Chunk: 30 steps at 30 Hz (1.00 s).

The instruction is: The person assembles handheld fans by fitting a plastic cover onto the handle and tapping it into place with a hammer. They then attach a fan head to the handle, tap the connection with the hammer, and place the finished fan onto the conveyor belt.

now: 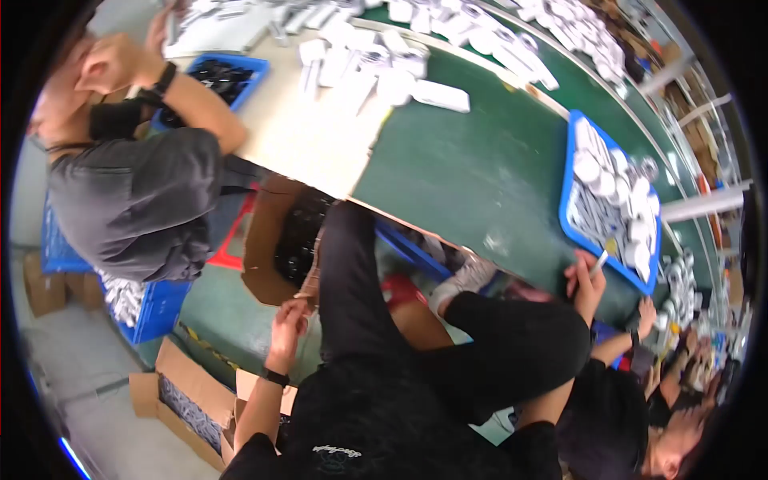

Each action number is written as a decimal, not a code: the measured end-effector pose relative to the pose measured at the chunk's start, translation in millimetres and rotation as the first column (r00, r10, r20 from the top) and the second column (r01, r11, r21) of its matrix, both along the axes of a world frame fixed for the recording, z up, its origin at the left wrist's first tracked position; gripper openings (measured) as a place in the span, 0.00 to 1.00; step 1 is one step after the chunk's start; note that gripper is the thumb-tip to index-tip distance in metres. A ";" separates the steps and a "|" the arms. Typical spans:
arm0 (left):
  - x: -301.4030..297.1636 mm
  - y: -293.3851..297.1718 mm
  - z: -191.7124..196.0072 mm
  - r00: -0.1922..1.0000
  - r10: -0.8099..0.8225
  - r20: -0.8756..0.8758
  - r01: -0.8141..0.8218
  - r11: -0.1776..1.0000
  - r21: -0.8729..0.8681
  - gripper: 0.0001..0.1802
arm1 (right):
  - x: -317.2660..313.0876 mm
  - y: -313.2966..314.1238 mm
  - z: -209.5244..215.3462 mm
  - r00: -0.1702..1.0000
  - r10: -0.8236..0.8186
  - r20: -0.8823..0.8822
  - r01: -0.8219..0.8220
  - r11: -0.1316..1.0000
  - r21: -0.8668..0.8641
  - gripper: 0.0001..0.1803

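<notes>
My right hand (586, 282) is at the edge of the green table, by the near corner of a blue tray (566, 210). Its fingers are closed on a thin short white stick (599, 262), which points up and away. White plastic parts (614, 181) and grey pieces fill the tray. Lower on the left, my left hand (290, 322) hangs beside my thigh with its fingers curled together. Whatever may be in them is too small to make out. Just beyond that hand stands an open cardboard box (260, 260) holding black parts (301, 240).
The green tabletop (472, 168) adjoins a pale board (296, 144) with piled white parts (360, 64). A co-worker (136, 192) sits at the left near a blue tray of black parts (220, 80). Other people (616, 408) work at the right. Another open carton (188, 392) stands low left.
</notes>
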<state>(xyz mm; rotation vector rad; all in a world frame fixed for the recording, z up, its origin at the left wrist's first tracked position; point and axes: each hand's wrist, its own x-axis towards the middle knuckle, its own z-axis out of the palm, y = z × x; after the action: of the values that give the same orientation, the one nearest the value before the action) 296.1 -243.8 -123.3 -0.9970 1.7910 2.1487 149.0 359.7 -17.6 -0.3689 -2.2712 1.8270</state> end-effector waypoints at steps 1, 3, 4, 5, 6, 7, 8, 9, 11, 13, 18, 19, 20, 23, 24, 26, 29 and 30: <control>-22.2 17.0 22.0 0.996 -0.068 -0.055 0.072 0.996 0.059 0.12 | -1.2 4.1 0.2 0.999 0.039 -0.019 -0.039 0.999 -0.007 0.16; -61.4 52.6 43.5 0.971 -0.192 -0.144 0.211 0.969 0.129 0.13 | -2.1 4.5 3.4 0.998 0.060 -0.012 -0.060 0.998 0.018 0.15; -79.4 73.7 47.6 0.949 -0.261 -0.177 0.287 0.947 0.146 0.14 | -2.4 6.8 4.8 0.998 0.067 -0.010 -0.067 0.998 0.021 0.15; -98.2 92.9 45.4 0.918 -0.343 -0.198 0.378 0.909 0.177 0.14 | -4.4 8.8 2.0 0.999 0.051 -0.008 -0.050 0.998 0.023 0.15; -111.8 112.5 40.1 0.879 -0.421 -0.222 0.465 0.860 0.209 0.15 | -1.9 11.3 1.0 0.998 0.059 -0.016 -0.059 0.998 0.023 0.15; -124.1 130.9 25.3 0.875 -0.441 -0.198 0.484 0.804 0.346 0.15 | -2.2 11.1 1.5 0.997 0.073 -0.029 -0.072 0.997 0.022 0.14; -134.3 146.2 3.9 0.872 -0.457 -0.176 0.482 0.738 0.472 0.14 | -4.9 4.5 3.7 0.998 0.059 -0.011 -0.058 0.998 0.040 0.14; -145.3 160.9 -16.7 0.820 -0.554 -0.142 0.558 0.721 0.411 0.14 | -5.4 2.5 5.8 0.998 0.057 -0.027 -0.056 0.998 0.031 0.14; -166.2 182.3 -56.8 0.657 -0.754 0.008 0.743 0.650 0.157 0.14 | -14.0 -4.9 0.7 0.995 0.080 -0.052 -0.080 0.997 -0.005 0.14; -182.2 191.1 -75.0 0.376 -0.919 0.122 0.927 0.374 -0.034 0.17 | -13.9 -7.4 2.1 0.997 0.064 -0.048 -0.064 0.998 0.001 0.14; -208.3 168.6 -36.4 0.204 -0.969 0.138 0.970 0.180 -0.166 0.23 | -9.6 6.4 -3.6 0.997 0.062 -0.040 -0.060 0.997 0.043 0.14; -208.0 157.8 -37.1 0.275 -0.950 0.148 0.950 0.245 -0.195 0.23 | -11.4 6.5 -3.9 0.996 0.085 -0.035 -0.084 0.996 0.029 0.14; -203.4 147.2 -38.3 0.294 -0.944 0.149 0.944 0.262 -0.202 0.23 | -10.7 7.0 -3.9 0.994 0.104 -0.042 -0.102 0.994 0.027 0.14; -180.0 123.6 -59.4 0.526 -0.850 -0.017 0.840 0.522 -0.147 0.19 | -10.5 11.8 -10.9 0.996 0.086 -0.039 -0.083 0.994 0.074 0.14; -164.6 116.3 -73.8 0.635 -0.766 -0.104 0.750 0.643 -0.157 0.15 | -11.1 6.8 -10.4 0.995 0.093 -0.035 -0.089 0.992 0.089 0.13; -153.4 113.6 -71.1 0.638 -0.750 -0.173 0.724 0.661 -0.196 0.13 | -8.5 7.5 -10.7 0.995 0.101 -0.014 -0.099 0.988 0.116 0.13; -148.5 111.9 -66.2 0.699 -0.689 -0.194 0.681 0.723 -0.117 0.13 | -8.8 8.4 -12.0 0.992 0.127 -0.028 -0.123 0.987 0.108 0.12; -148.8 112.9 -67.1 0.736 -0.644 -0.211 0.645 0.761 -0.074 0.13 | -8.2 7.4 -10.0 0.992 0.124 -0.027 -0.120 0.987 0.110 0.12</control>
<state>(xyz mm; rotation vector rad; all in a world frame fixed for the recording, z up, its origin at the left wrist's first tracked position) 147.3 -131.0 -190.4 -0.0614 1.8497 1.8413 140.8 367.1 -27.6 -0.1836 -2.4062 1.7409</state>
